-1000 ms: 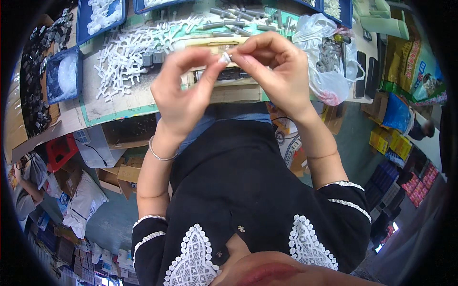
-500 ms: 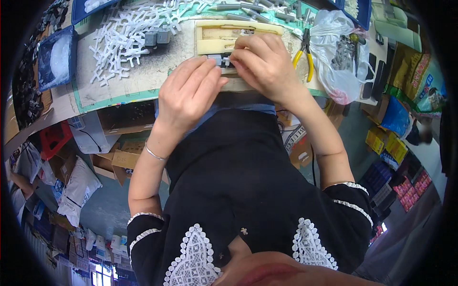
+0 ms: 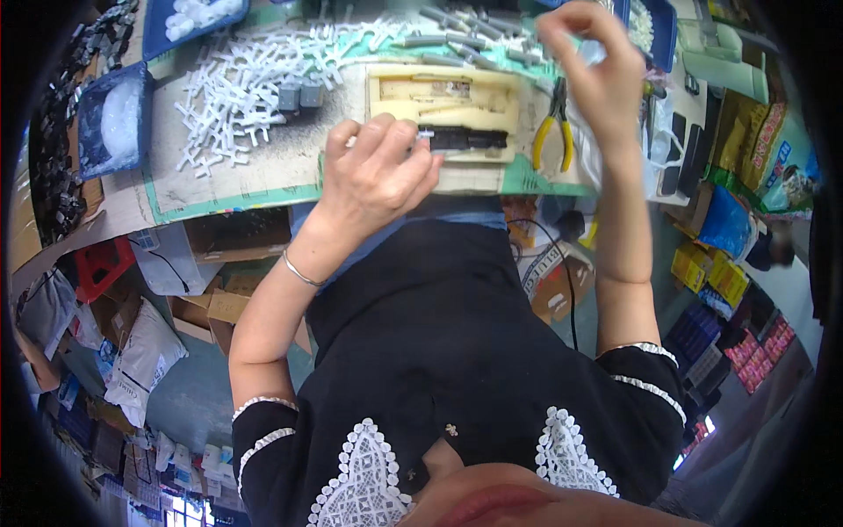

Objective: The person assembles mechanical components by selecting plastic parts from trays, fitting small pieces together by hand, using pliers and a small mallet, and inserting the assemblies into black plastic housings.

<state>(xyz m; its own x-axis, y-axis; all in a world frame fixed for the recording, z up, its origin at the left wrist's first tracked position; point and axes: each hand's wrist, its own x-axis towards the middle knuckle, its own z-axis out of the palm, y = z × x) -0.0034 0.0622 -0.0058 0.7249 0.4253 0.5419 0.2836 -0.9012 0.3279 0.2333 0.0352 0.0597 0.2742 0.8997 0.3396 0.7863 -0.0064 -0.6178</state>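
Note:
A cream-coloured fixture block (image 3: 443,105) with cut-out slots lies on the bench in front of me. A long black part (image 3: 465,138) sits in its nearest slot. My left hand (image 3: 378,167) is at the fixture's left end, its fingers curled closed. A bit of white shows between its fingers, but what it holds is mostly hidden. My right hand (image 3: 606,75) is raised at the upper right, away from the fixture, its fingers bent and smeared by motion. Below and left of it lie pliers with yellow handles (image 3: 568,145).
Left of the fixture spreads a heap of small white branched plastic pieces (image 3: 233,101), with grey blocks (image 3: 301,97) on it. Grey pointed parts (image 3: 465,54) lie along the back. A blue bin (image 3: 86,132) stands far left; another blue bin (image 3: 671,35) is behind my right hand.
My right hand has left the fixture, moving up and to the right. My left hand has curled its fingers and shifted slightly right and down. The black part in the slot is now uncovered.

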